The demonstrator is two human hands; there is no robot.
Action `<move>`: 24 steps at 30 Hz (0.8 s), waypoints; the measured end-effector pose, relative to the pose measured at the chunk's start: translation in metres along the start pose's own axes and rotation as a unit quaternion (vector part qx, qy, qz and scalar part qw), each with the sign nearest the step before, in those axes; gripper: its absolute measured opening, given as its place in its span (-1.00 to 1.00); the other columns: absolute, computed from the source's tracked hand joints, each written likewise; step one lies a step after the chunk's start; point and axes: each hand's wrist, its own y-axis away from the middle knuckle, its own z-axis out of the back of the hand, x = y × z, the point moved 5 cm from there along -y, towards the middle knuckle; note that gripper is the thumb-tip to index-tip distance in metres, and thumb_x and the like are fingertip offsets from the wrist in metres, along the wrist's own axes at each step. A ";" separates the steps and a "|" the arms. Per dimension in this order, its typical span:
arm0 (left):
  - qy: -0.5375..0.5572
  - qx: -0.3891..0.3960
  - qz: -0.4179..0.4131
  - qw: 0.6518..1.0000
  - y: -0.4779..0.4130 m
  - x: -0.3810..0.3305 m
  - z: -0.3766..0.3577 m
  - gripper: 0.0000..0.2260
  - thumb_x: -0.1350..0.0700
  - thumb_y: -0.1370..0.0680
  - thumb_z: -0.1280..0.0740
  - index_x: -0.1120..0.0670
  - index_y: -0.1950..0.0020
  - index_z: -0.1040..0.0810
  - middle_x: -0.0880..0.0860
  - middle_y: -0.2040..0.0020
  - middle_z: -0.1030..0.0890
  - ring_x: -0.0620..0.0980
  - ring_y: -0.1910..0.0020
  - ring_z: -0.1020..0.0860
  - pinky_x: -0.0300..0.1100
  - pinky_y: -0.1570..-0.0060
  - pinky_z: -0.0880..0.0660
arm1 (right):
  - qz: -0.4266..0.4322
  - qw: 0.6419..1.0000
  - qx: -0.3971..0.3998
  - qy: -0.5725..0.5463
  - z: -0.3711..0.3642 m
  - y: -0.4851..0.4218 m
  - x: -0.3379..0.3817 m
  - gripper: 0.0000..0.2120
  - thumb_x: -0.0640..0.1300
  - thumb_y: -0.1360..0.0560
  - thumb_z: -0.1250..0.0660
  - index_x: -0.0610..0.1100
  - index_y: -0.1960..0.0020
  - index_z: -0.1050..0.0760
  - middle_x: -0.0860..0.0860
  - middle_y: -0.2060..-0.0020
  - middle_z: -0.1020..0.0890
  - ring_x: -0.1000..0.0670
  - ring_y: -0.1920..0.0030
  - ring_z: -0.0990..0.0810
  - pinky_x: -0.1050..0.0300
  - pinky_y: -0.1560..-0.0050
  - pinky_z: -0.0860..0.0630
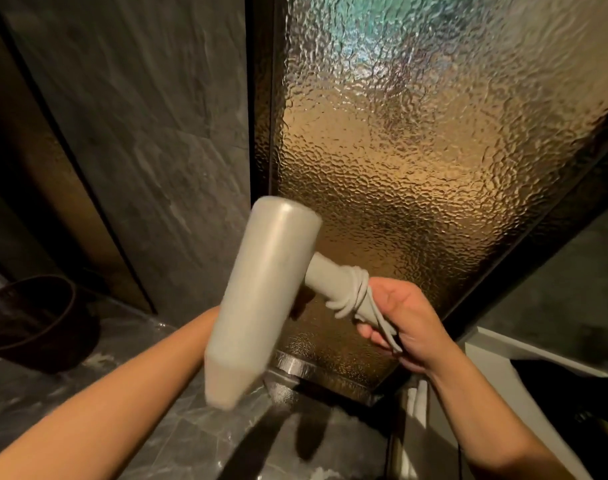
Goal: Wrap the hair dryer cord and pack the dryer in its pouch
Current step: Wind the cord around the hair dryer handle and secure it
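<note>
Up in front of the rippled glass (416, 161), the dryer (261, 292) is held in the air, barrel upright. Right hand (402, 323) is closed round the handle's end, pinching the cord (356, 296) coiled there. Left hand sits hidden behind the barrel; its grip cannot be told. A dark basket (36, 317) rests on the stone worktop (198, 441).

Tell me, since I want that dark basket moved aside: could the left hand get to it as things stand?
Probably not right away. The left hand is mostly hidden behind the hair dryer and seems to be supporting it. The basket sits off to the left with nothing visible between, so it would first need freeing.
</note>
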 end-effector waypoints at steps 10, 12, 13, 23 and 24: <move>-0.142 -0.201 -0.044 0.968 0.077 -0.116 0.022 -0.71 -0.06 -0.63 -0.22 -0.03 0.27 -0.47 -0.08 0.39 -0.53 -0.10 0.36 -0.53 -0.04 0.29 -0.49 | -0.038 0.823 -0.349 0.446 0.050 -0.010 -0.015 -0.67 0.20 -0.50 -0.37 -0.07 0.09 -0.60 -0.01 0.33 -0.65 -0.07 0.29 -0.62 0.04 0.33 -0.52; -0.291 -0.202 -0.068 0.933 0.075 -0.137 0.040 -0.75 -0.10 -0.60 -0.24 -0.01 0.21 -0.46 -0.04 0.29 -0.59 0.03 0.24 -0.61 -0.06 0.29 -0.50 | -0.091 0.777 -0.266 0.563 0.043 -0.014 -0.035 -0.61 0.29 -0.51 -0.30 -0.05 0.05 -0.55 0.00 0.28 -0.66 -0.10 0.26 -0.63 0.00 0.32 -0.54; -0.342 -0.205 -0.079 0.914 0.072 -0.147 0.053 -0.77 -0.12 -0.58 -0.26 -0.01 0.17 -0.49 0.00 0.22 -0.63 0.08 0.18 -0.63 -0.07 0.28 -0.50 | -0.105 0.758 -0.222 0.604 0.037 -0.017 -0.042 -0.59 0.31 -0.51 -0.28 -0.04 0.04 -0.54 0.01 0.27 -0.65 -0.09 0.25 -0.63 0.01 0.32 -0.51; -0.396 -0.196 -0.071 0.894 0.047 -0.163 0.104 -0.33 -0.59 -0.17 -0.32 0.05 0.39 -0.40 -0.06 0.47 -0.46 -0.03 0.46 -0.42 -0.14 0.46 -0.34 | -0.088 0.910 0.131 0.384 0.011 -0.005 -0.023 -0.60 0.23 -0.44 -0.47 -0.13 0.11 -0.67 0.09 0.34 -0.60 0.15 0.34 -0.49 0.18 0.30 -0.34; -0.350 -0.192 -0.068 0.914 0.046 -0.159 0.099 -0.34 -0.57 -0.16 -0.34 0.05 0.41 -0.42 -0.04 0.48 -0.47 -0.06 0.47 -0.42 -0.12 0.45 -0.36 | -0.077 0.923 0.144 0.348 0.009 -0.001 -0.018 -0.58 0.25 -0.42 -0.47 -0.14 0.10 -0.67 0.08 0.33 -0.61 0.13 0.33 -0.50 0.18 0.30 -0.35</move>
